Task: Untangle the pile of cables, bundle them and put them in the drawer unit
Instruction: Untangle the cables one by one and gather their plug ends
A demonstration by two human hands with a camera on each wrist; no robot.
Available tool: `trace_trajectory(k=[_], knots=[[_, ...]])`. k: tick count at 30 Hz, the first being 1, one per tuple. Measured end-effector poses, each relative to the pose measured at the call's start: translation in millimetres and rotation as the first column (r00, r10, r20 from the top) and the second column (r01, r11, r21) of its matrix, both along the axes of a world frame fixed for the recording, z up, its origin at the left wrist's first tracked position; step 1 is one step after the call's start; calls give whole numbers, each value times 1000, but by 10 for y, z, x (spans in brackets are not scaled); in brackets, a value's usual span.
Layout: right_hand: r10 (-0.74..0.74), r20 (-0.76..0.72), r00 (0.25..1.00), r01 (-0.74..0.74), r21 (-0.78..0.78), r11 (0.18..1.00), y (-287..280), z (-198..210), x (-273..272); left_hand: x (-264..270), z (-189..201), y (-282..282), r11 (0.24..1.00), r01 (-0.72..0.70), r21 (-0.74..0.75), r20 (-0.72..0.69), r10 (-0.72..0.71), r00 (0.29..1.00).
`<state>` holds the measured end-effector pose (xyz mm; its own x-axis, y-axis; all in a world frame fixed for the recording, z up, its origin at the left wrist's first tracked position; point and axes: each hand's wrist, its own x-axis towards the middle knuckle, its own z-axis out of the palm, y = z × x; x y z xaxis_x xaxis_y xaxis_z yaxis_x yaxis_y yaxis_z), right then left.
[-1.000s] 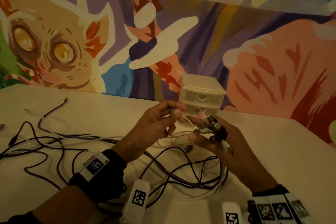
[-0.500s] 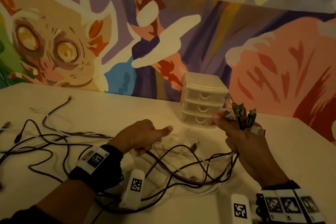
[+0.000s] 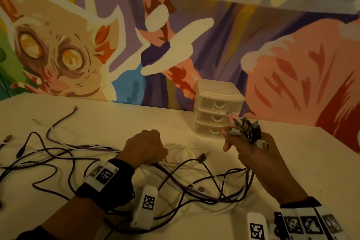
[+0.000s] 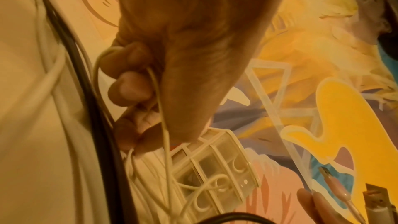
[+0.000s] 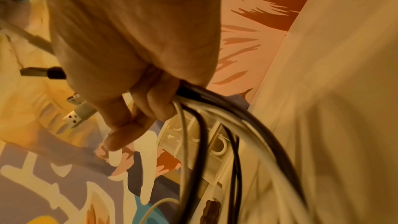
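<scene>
The right hand (image 3: pixel 251 154) is raised above the table (image 3: pixel 303 171), just in front of the drawer unit (image 3: pixel 219 108). Its fingers are curled tight round a bunch of cable plugs (image 3: pixel 248 128), which stick up out of the fist; one plug is pink, the others dark or pale. In the right wrist view the cords (image 5: pixel 215 117) of that bunch, dark and white together, hang from the underside of the closed fingers (image 5: pixel 155 101) and trail down to the table.

The left hand (image 3: pixel 145 149) is down on the table, left of the right hand, knuckles up. The left wrist view shows its fingers (image 4: pixel 131 89) curled round a thin white cable (image 4: pixel 161 108), which loops out of the fist towards the drawer unit.

The remaining cables (image 3: pixel 64 154), purple and white, lie tangled and spread across the table from the left edge to beneath both hands. A loose plug (image 3: pixel 202 157) lies between the two hands.

The drawer unit stands at the far side of the table against the painted wall (image 3: pixel 175 25). It has three drawers, all pushed in.
</scene>
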<state>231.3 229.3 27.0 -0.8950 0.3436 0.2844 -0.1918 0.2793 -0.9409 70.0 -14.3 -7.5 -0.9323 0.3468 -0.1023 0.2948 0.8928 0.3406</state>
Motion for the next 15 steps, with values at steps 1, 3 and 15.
trace_trajectory(k=[1, 3, 15], knots=[[3, -8, 1000, -3, -13, 1000, -12, 2, -1, 11, 16, 3, 999, 15, 34, -43, -14, 999], [-14, -27, 1000, 14, -26, 1000, -11, -5, -18, 48, 74, 20, 965, 109, 239, -192, -63, 979], [80, -118, 990, -26, 402, 915, -55, -138, -124, 403, 269, 239, 709, 489, 509, -546, -174, 820]])
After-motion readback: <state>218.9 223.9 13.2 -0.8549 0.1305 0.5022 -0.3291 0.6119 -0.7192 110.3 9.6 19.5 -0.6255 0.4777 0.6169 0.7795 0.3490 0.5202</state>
